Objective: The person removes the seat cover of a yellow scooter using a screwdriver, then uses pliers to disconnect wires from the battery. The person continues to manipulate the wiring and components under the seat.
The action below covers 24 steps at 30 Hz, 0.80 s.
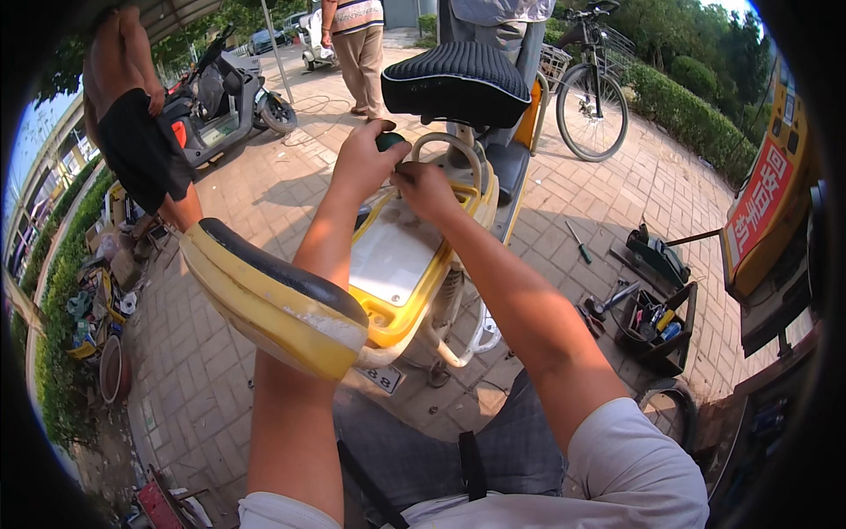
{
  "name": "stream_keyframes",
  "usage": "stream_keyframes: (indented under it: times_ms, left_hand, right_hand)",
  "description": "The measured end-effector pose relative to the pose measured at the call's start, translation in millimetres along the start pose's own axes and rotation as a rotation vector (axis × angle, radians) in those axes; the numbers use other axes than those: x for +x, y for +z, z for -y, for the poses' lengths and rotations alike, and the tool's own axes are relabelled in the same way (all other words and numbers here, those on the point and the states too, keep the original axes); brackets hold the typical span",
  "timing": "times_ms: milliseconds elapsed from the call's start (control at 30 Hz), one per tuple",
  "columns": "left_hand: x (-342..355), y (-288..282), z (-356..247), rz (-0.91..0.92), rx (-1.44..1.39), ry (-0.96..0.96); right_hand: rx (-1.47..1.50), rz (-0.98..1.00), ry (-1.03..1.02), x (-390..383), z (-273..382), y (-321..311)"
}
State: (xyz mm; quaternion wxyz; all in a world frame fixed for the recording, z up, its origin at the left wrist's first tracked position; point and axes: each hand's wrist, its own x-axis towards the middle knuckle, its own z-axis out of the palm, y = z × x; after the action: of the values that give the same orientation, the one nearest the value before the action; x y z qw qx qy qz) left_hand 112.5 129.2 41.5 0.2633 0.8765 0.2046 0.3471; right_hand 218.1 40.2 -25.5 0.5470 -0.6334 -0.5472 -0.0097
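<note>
My left hand (368, 160) is closed round a tool with a dark green, rounded handle (389, 141); its kind is not clear. Just to the right, the fingers of my right hand (427, 189) are pinched close against it, and what they hold is hidden. Both hands are above the rear of a yellow electric scooter (392, 328), beside its curved grab rail (449, 138). Under my forearms lies the scooter's pale flat panel (394, 256). A yellow backrest with a dark pad (282, 295) crosses my left forearm. Beyond my hands rises the ribbed black seat (467, 79).
On the paving to the right lie a green-handled screwdriver (579, 242), a hammer (612, 297) and an open toolbox (656, 326). A yellow machine (767, 194) stands at far right. One bystander (132, 106) is at left, another (355, 53) farther back. A bicycle (592, 110) is parked behind.
</note>
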Motion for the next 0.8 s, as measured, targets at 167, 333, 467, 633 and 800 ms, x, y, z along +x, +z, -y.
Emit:
stream_keyframes:
  times_ms: [167,333,467,633,800]
  left_hand:
    - [-7,7,-15,-0.131,0.142,-0.094]
    - [3,14,7,-0.099,-0.091,0.129]
    - [-1,6,-11,-0.081,0.100,-0.018]
    - [-9,15,-12,-0.123,0.059,-0.001]
    - [-3,13,-8,-0.037,-0.111,0.070]
  right_hand:
    - [0.011,-0.023,0.057,-2,4,-3]
    - [0.010,-0.055,-0.009,0,-3,-2]
    - [0.001,-0.001,0.005,2,-10,-3]
    - [-0.035,0.010,0.014,-2,0,-2]
    - [-0.024,0.055,0.001,1,-2,-10]
